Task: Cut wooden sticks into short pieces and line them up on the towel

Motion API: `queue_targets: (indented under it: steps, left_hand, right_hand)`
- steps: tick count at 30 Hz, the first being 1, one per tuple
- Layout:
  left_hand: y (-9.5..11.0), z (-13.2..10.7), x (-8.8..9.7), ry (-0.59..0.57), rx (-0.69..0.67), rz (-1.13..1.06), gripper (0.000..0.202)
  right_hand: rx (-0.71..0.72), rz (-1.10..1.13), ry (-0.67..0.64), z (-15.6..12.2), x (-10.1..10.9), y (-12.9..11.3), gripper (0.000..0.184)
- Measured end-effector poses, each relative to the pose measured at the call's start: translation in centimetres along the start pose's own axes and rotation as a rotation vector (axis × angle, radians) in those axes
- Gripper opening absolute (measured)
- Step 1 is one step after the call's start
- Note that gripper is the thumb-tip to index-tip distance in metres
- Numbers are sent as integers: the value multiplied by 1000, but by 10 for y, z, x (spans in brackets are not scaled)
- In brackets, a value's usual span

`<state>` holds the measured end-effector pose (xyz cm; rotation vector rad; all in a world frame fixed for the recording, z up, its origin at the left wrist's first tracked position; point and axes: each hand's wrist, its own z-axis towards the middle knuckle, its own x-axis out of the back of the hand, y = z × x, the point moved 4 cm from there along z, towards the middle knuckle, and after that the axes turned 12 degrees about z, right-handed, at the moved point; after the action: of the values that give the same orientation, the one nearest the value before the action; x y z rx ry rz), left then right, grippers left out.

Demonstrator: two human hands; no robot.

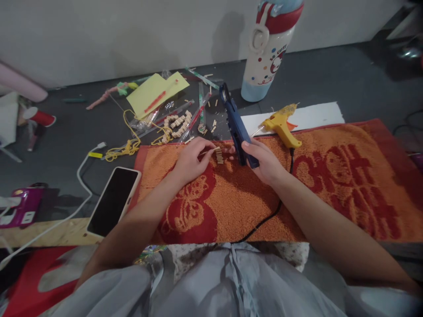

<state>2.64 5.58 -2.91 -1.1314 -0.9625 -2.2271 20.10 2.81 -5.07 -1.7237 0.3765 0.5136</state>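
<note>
My left hand (pixel 194 159) is closed in a pinch at the end of a short row of small wooden stick pieces (pixel 219 155). This row is held just above the orange towel (pixel 244 189). My right hand (pixel 264 160) is wrapped around a long dark blue tool (pixel 237 125) with a rounded, ring-like end pointing away from me; its exact kind is not clear. Some right fingertips show on the left of the tool, close to the wooden row. Beyond my hands lies a curled chain of similar wooden pieces (pixel 181 126). A yellow glue gun (pixel 283 125) rests right of the tool.
A tall bottle (pixel 269 53) stands behind the glue gun, near a white strip (pixel 320 115). Yellow paper (pixel 155 94), yellow string (pixel 124 149) and loose wooden bits lie at the back. A phone (pixel 114 202) and white cable (pixel 81 174) are at left; a black cord (pixel 264 223) crosses the towel.
</note>
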Motion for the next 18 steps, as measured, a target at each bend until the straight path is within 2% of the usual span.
queue_targets:
  steps: [7, 13, 18]
  left_hand:
    - [1, -1, 0, -2, -6, -19, 7]
    - [-4, 0, -1, 23, 45, 3, 5]
    - [-2, 1, -2, 2, 33, 2, 5]
  right_hand:
    - [-24, -31, -10, -1, 0, 0, 34]
    - [20, -37, -15, 1, 2, -1, 33]
    - [19, -26, -28, 4, 1, 1, 34]
